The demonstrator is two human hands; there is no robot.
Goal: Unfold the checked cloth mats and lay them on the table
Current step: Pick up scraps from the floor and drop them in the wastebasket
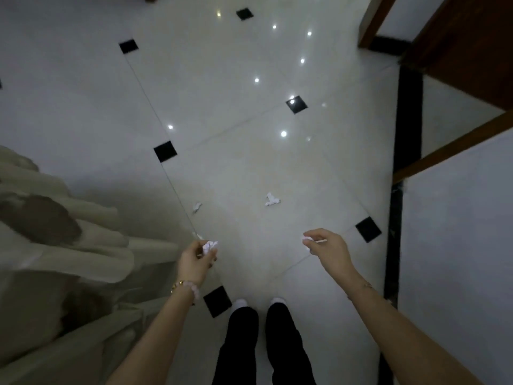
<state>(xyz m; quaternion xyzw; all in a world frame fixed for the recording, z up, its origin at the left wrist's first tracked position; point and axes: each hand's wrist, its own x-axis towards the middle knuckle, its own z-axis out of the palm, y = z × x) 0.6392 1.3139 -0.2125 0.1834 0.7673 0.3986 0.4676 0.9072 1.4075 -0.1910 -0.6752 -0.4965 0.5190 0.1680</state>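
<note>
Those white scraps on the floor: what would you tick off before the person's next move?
1. Left hand holds a crumpled white scrap: ok.
2. Right hand pinches a small white scrap: ok.
3. Floor picked clean: not ok, one scrap and a smaller scrap lie on the tiles ahead.
4. Feet clear of the scraps: ok.
5. Checked cloth mats in sight: not ok, none visible.
6. Table in sight: cannot tell.

Open floor [249, 162] ahead; curtain [69, 245] crowds the left.
</note>
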